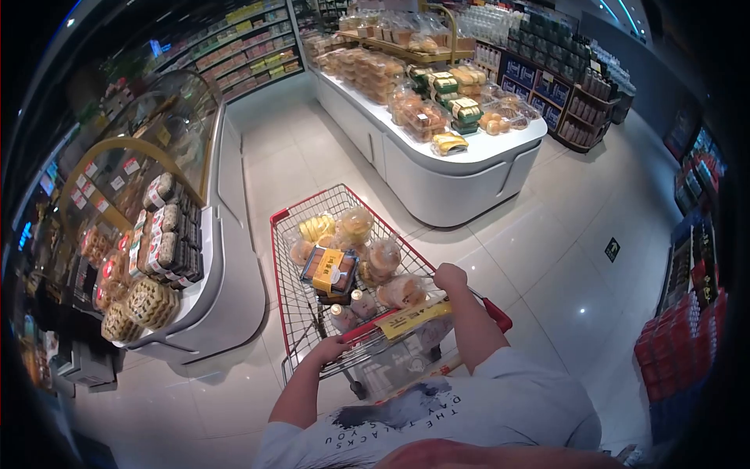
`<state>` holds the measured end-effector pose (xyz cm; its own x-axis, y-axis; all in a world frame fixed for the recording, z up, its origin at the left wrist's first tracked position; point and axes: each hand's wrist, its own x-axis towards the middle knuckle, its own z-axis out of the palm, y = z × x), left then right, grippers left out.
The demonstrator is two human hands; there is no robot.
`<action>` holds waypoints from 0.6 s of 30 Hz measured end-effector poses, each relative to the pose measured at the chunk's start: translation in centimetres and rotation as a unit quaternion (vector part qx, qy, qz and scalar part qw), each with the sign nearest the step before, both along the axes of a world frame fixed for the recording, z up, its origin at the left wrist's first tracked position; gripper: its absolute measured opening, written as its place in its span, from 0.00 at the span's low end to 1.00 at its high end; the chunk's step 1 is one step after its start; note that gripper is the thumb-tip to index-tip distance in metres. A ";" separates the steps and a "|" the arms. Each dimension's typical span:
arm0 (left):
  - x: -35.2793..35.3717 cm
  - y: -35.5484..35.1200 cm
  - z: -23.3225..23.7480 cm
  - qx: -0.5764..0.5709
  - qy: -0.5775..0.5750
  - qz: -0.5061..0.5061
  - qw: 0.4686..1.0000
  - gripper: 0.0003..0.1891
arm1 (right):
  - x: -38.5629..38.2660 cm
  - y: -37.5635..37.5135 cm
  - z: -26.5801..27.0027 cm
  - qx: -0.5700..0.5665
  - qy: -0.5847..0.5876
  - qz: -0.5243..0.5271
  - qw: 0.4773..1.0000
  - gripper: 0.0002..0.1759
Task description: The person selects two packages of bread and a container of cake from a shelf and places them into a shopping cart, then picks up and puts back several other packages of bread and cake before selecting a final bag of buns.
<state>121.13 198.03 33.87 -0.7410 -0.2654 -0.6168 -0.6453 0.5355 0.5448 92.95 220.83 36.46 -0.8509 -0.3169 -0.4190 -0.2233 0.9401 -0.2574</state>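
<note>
A shopping cart [278,258] with a red rim stands in front of me. My left hand [330,349] is closed on the near left end of its red handle. At the right, my right hand [450,277] is a fist by the cart's near side, beside a bagged loaf [402,291]; what lies inside its fingers is hidden. In the cart are several bagged breads, a dark box with a yellow label [332,267] and two white-capped bottles [362,303]. A yellow sign [416,319] hangs near the handle.
A white counter [461,184] with packaged bread curves ahead. Left of the cart, another white counter [226,305] holds packed food in trays and tubs. Stacked red packages [676,344] stand at the right. Shelves of bottles line the back right, and tiled floor [547,234] shows between.
</note>
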 end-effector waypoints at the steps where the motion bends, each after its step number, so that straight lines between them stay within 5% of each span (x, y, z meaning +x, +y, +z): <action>1: -0.7 -0.6 0.2 -0.010 0.013 -0.006 1.000 0.22 | -0.9 -0.8 0.0 0.004 0.001 0.008 1.000 0.14; 11: -9.7 -9.4 -1.3 -0.016 -0.032 0.040 0.999 0.25 | -12.0 -9.6 -1.3 -0.018 0.043 0.181 0.982 0.13; 15: -12.5 -12.8 -1.3 -0.028 -0.018 0.056 0.998 0.19 | -15.3 -13.2 -1.2 -0.012 0.049 0.211 0.976 0.13; 18: -14.4 -15.8 -1.4 -0.016 -0.036 0.040 0.998 0.26 | -17.5 -16.0 -1.7 -0.005 0.035 0.196 0.980 0.13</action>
